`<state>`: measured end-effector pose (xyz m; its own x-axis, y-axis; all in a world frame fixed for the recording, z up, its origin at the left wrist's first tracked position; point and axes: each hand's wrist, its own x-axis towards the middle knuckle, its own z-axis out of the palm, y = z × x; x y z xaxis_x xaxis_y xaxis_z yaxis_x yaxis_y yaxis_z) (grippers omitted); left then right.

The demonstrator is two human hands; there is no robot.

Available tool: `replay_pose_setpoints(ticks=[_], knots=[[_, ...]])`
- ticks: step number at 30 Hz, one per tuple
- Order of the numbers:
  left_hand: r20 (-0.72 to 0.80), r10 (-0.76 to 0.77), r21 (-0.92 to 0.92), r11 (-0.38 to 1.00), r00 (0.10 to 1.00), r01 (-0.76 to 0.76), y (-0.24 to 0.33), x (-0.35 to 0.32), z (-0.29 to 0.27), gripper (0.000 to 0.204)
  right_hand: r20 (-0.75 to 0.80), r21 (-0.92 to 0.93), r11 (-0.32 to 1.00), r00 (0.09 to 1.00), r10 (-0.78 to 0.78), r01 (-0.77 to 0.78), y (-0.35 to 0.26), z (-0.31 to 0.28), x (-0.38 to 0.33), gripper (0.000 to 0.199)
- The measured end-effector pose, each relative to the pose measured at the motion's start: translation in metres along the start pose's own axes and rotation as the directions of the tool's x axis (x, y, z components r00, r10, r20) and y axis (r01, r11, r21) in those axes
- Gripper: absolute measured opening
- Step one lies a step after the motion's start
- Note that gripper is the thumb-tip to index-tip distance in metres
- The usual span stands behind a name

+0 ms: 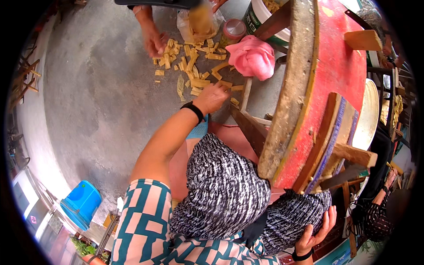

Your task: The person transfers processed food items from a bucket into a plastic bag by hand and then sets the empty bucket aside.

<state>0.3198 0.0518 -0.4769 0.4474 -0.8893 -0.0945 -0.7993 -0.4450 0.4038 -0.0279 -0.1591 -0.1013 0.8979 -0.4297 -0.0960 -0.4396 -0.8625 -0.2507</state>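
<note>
Closest to us, our right hand rests with its fingers spread loose over the black-and-white patterned knee, gripping nothing. Our left arm stretches out over the other knee, and our left hand reaches down to the concrete floor; its fingers curl over the near edge of the scattered yellow strips, and we cannot tell whether they have already pinched a piece or only touch one. The strips lie spread on the floor just beyond that hand, between it and another person's hand, which works the far side of the same heap. Beside the heap sit a pink cloth, a clear plastic bag with more yellow pieces in it, and a white bucket. A red round table lies tipped on its edge at our right. We judge the gathering of strips to be mid-way; the next move calls for closing the fingers on a few pieces and lifting them clear.
</note>
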Motion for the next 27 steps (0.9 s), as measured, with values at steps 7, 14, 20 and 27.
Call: replay_pose_setpoints(ticks=[7, 14, 20, 27], knots=[[-0.029, 0.035, 0.044, 0.998, 0.999, -0.034, 0.011, 0.044, 0.054, 0.027, 0.021, -0.077, 0.996, 0.998, 0.055, -0.053, -0.011, 0.005, 0.000, 0.049], [0.092, 0.194, -0.005, 0.981, 0.977, -0.195, 0.001, 0.071, 0.068, 0.042, -0.038, -0.053, 0.998, 0.999, 0.035, -0.037, -0.020, 0.010, 0.011, 0.052], [-0.048, -0.075, -0.468, 0.883, 0.996, 0.044, -0.001, 0.078, 0.112, 0.040, -0.008, -0.072, 0.997, 1.000, 0.004, -0.005, -0.027, 0.008, 0.023, 0.050], [0.128, 0.173, 0.171, 0.966, 0.977, -0.193, -0.015, 0.043, 0.060, 0.027, -0.011, -0.055, 0.998, 0.999, 0.043, -0.043, -0.027, 0.009, 0.018, 0.051]])
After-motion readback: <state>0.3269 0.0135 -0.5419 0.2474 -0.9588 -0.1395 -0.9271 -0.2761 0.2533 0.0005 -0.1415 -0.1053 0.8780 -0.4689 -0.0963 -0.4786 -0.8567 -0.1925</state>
